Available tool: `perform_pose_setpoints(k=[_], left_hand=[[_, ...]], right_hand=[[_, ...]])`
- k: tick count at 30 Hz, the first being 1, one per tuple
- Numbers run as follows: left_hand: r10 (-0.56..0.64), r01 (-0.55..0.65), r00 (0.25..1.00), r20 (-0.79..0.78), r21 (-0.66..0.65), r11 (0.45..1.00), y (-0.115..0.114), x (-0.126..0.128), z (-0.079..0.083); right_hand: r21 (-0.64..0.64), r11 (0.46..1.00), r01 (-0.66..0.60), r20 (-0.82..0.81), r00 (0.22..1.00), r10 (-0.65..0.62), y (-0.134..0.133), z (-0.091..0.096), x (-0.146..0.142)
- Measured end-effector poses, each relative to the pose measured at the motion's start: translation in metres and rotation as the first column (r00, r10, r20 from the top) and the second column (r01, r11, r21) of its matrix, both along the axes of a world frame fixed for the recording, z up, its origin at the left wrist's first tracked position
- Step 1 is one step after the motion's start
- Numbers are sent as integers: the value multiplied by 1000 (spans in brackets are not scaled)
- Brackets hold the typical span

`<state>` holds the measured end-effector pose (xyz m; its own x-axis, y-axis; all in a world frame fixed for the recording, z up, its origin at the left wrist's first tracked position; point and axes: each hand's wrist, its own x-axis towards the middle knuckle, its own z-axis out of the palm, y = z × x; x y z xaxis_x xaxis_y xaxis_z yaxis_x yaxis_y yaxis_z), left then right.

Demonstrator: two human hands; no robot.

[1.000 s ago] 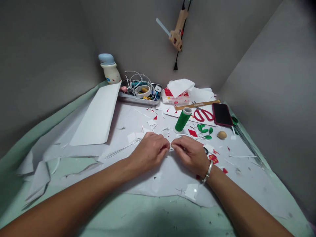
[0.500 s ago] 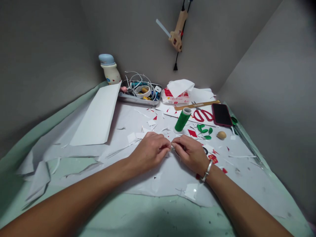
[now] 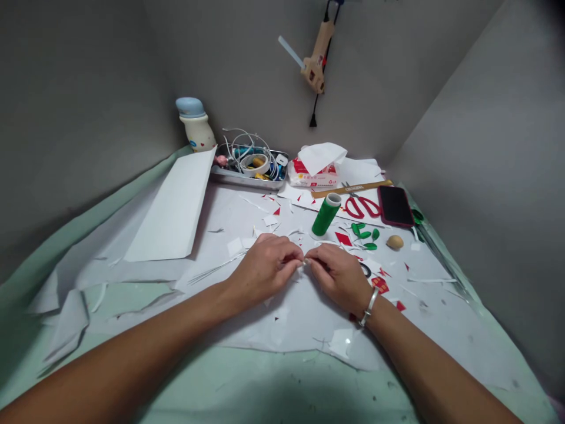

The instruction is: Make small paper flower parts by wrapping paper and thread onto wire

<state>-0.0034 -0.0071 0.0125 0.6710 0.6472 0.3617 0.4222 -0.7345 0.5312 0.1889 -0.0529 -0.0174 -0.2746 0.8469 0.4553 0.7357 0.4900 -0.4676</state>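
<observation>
My left hand [image 3: 270, 262] and my right hand [image 3: 338, 272] meet fingertip to fingertip over the middle of the paper-covered table. Each is closed in a pinch. A tiny pale piece shows between the fingertips, too small to name. Just beyond my hands stands a spool of green thread [image 3: 325, 217]. Thin wires [image 3: 216, 270] lie left of my left hand. To the right are small green leaf-shaped pieces [image 3: 364, 234], a red paper square [image 3: 343, 238] and a red cut-out [image 3: 380, 285] close to my right wrist.
Along the back stand a bottle [image 3: 196, 125], a metal tray [image 3: 247, 176] of supplies and a tissue pack [image 3: 312, 174]. Scissors [image 3: 362, 206], a ruler [image 3: 353, 188] and a phone [image 3: 396, 206] lie right. A folded white card [image 3: 172, 206] stands left. A glue gun [image 3: 316, 59] hangs on the wall.
The fingertips of both hands have shifted very slightly, and a bit more of the pale piece shows between them. The things on the table stay where they were.
</observation>
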Motion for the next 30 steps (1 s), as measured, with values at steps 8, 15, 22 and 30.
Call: perform_pose_setpoints(k=[8, 15, 22, 30], left_hand=[[-17, 18, 998, -65, 20, 1000, 1, 0, -4], [49, -49, 998, -25, -2, 999, 2, -1, 0], [-44, 43, 997, -68, -16, 999, 0, 1, -3], [84, -85, 996, -32, -35, 996, 2, 0, 0]], right_hand=[[81, 996, -26, -52, 998, 30, -2, 2, -2], [-11, 995, -103, 68, 992, 104, -3, 1, -3], [56, 998, 1, -57, 998, 2, -1, 1, -1], [47, 995, -89, 108, 991, 83, -4, 0, -3]])
